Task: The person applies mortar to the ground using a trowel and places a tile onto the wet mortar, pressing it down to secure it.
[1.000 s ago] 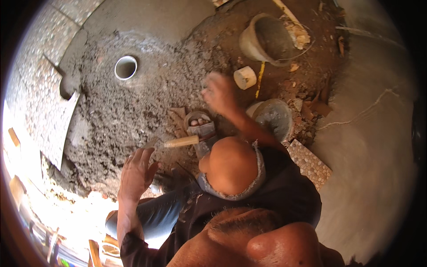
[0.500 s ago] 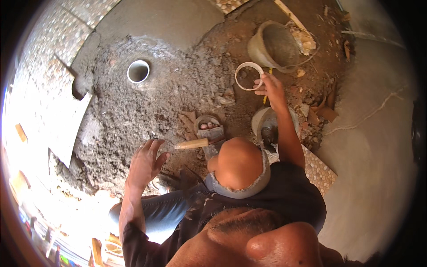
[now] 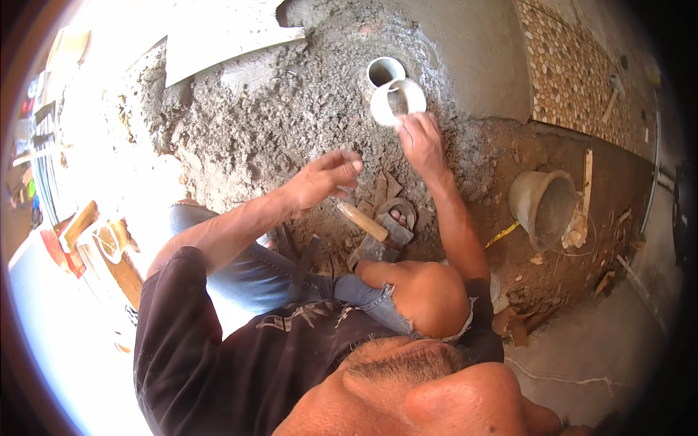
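A short white pipe ring [image 3: 379,109] is in my right hand [image 3: 422,145], its lower rim between thumb and fingers. The ring overlaps the near edge of a round white pipe [image 3: 369,70] standing in the rough wet mortar [image 3: 254,123]; whether the two touch, I cannot tell. My left hand [image 3: 327,179] hovers over the mortar, empty, with its fingers loosely apart. Below it, a pale wooden handle [image 3: 362,221] lies by my sandaled foot [image 3: 398,218]; whatever it belongs to is hidden.
On the brown soil at right stands a mortar-stained bucket [image 3: 527,200], with a wooden stick [image 3: 587,182] beside it. Pebble-patterned tiles [image 3: 567,80] border smoothed cement [image 3: 472,58] at the far right. A cut tile [image 3: 218,43] lies at the far left, in glare.
The view has swung left. My right hand has carried the ring from beside the bucket to the standing pipe. My left hand has moved nearer to the pipe.
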Available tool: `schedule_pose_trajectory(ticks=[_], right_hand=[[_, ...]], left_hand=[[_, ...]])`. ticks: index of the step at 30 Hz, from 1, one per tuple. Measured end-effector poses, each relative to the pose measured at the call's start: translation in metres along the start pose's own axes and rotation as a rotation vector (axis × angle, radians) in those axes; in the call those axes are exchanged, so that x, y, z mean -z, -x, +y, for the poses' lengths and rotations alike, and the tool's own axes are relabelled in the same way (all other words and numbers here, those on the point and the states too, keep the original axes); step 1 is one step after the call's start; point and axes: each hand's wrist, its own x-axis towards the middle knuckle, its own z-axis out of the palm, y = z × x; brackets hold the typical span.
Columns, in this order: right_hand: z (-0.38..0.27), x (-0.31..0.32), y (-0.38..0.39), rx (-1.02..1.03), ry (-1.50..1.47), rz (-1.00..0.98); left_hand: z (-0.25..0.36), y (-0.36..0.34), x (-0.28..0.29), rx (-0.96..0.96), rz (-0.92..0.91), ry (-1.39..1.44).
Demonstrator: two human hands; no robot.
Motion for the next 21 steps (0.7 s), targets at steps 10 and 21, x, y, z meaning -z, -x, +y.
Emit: schedule_pose_trajectory(ticks=[10, 21], right_hand=[[0.046, -0.063, -0.062, 0.153, 0.175, 0.077], [-0.015, -0.046, -0.047, 0.234, -0.101, 0.234]], left_hand=[[-0.015, 0.037, 0.002, -0.211, -0.023, -0.526], [-0.002, 0.031, 0.002, -0.379, 0.264, -0.202]])
